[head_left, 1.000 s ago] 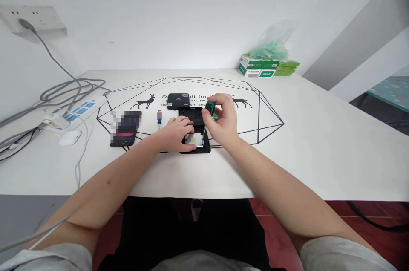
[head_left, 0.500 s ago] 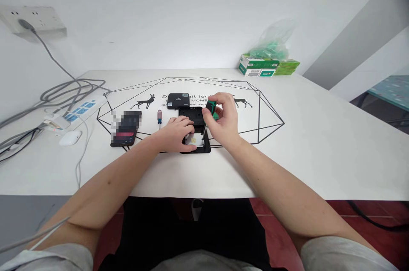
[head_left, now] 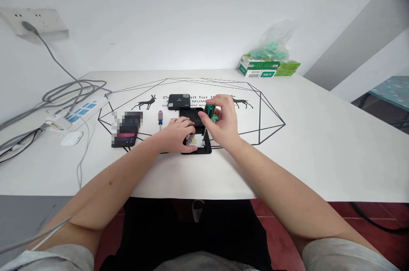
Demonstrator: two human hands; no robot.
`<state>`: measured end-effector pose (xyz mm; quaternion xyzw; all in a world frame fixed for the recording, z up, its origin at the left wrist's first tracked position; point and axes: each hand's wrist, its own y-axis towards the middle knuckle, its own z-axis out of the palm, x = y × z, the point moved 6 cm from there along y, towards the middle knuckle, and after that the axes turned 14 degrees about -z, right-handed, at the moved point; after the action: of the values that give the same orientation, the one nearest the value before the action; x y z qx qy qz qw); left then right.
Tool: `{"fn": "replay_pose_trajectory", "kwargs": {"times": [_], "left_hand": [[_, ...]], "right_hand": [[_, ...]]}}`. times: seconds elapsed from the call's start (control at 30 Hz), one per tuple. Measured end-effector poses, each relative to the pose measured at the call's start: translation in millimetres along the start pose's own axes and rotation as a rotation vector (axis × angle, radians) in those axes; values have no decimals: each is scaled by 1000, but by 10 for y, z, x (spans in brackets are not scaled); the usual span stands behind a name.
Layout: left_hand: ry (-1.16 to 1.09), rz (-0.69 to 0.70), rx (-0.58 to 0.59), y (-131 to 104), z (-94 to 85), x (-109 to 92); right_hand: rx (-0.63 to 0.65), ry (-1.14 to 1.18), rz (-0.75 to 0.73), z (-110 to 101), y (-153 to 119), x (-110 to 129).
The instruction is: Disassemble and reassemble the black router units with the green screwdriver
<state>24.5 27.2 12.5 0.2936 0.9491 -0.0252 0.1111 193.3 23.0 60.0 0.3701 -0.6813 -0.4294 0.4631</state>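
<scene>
An opened black case (head_left: pixel 206 150) lies on the white table, with a silver plate (head_left: pixel 198 139) bearing a yellowish square inside its near half. My left hand (head_left: pixel 179 135) is closed on the case's left side, thumb along the near edge. In my right hand (head_left: pixel 223 119) is the green and black handle of a screwdriver (head_left: pixel 209 110), its shaft pointing down at the plate's right side. A flat black box (head_left: pixel 179 101) with small labels sits just behind the case. Left of the case lies a second screwdriver (head_left: pixel 160 116) with a red and blue handle.
A phone (head_left: pixel 128 132), a white earbud case (head_left: pixel 72 138), a power strip (head_left: pixel 86 111) and coiled grey cables (head_left: pixel 68 92) are at the left. Green and white boxes (head_left: pixel 260 64) under a plastic bag (head_left: pixel 273 47) stand at the back right.
The screwdriver's handle in my right hand has turned and now stands more upright, and my right thumb has shifted slightly left. My left hand stays on the case.
</scene>
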Motion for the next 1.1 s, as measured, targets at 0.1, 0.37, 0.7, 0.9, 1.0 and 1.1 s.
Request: {"fn": "replay_pose_trajectory", "kwargs": {"times": [0.1, 0.37, 0.7, 0.9, 1.0, 1.1], "left_hand": [[2, 2, -6, -2, -6, -4], [-4, 12, 2, -19, -3, -9], [10, -5, -7, -13, 1, 0], [16, -11, 3, -7, -12, -3], [-6, -9, 7, -14, -16, -7], [-20, -8, 9, -16, -15, -12]], "right_hand": [[8, 18, 2, -7, 8, 5], [1, 174, 3, -5, 46, 31], [100, 710, 359, 68, 64, -62], [157, 946, 549, 167, 17, -9], [94, 887, 490, 173, 23, -58], [20, 781, 460, 144, 18, -134]]}}
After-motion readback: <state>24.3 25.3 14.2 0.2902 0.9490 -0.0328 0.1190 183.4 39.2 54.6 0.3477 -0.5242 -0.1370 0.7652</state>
